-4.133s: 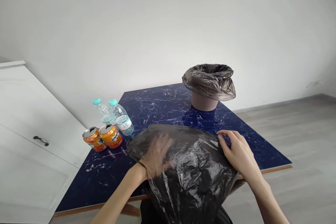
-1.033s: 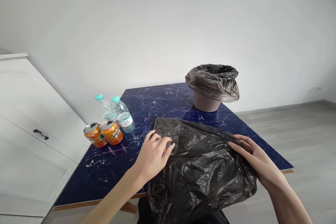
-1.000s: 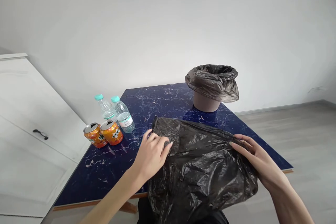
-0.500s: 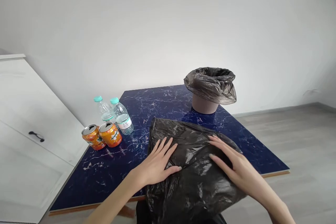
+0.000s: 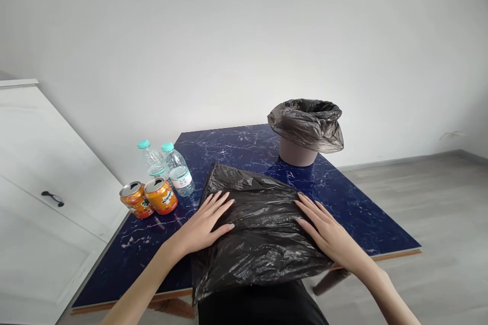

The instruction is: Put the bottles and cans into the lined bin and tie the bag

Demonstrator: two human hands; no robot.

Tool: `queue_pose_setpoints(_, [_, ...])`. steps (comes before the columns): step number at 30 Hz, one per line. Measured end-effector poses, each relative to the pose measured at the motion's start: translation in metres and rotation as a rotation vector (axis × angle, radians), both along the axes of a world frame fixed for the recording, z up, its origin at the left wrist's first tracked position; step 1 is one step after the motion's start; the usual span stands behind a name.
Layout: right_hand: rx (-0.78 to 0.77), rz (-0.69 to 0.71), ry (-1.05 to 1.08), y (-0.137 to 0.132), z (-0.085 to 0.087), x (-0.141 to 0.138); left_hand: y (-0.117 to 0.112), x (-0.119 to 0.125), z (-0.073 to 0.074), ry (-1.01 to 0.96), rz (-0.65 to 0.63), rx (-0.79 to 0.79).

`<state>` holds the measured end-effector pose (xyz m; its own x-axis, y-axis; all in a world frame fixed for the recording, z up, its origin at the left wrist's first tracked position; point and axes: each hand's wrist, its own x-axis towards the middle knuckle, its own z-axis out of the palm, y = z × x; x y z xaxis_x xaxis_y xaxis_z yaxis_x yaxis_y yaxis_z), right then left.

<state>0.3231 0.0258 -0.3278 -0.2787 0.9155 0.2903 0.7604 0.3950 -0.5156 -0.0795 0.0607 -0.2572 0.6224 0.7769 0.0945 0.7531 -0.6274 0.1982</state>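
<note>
A black plastic garbage bag [image 5: 263, 233] lies spread over the front of the table, its near edge hanging past the table's front edge. My left hand [image 5: 208, 221] rests flat on the bag's left part, fingers spread and thumb out. On the bag's right side lies my right hand [image 5: 324, 226], also flat with fingers stretched. Neither hand grips anything. The bag's surface is creased between the two palms.
Two orange soda cans [image 5: 160, 196], opened on top, stand at the left of the blue marbled table [image 5: 229, 144]. Behind them are two clear bottles [image 5: 179, 172] with turquoise caps. A bin [image 5: 297, 153] lined with a black bag stands at the back right. A white cabinet [image 5: 49, 233] is at left.
The bag has shifted left and its near edge has come up, showing dark clothing below. My left hand has moved left and slightly up; my right hand has moved left.
</note>
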Motion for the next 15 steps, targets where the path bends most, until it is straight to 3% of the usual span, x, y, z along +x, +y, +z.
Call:
queue_pose_setpoints(3, [-0.049,-0.005,0.111,-0.018,0.012,0.011,-0.023,-0.010,0.009,-0.052,0.036,0.003])
queue_pose_setpoints(7, [-0.146,0.146,0.051,-0.048,0.026,0.024,-0.059,-0.025,0.019,-0.067,-0.022,-0.089])
queue_pose_setpoints(10, [-0.144,0.171,-0.059,-0.060,0.023,0.022,-0.078,-0.031,0.016,-0.040,-0.079,-0.163])
queue_pose_setpoints(15, [-0.026,0.156,-0.150,-0.059,0.015,0.010,-0.092,-0.031,0.004,0.009,-0.051,-0.182])
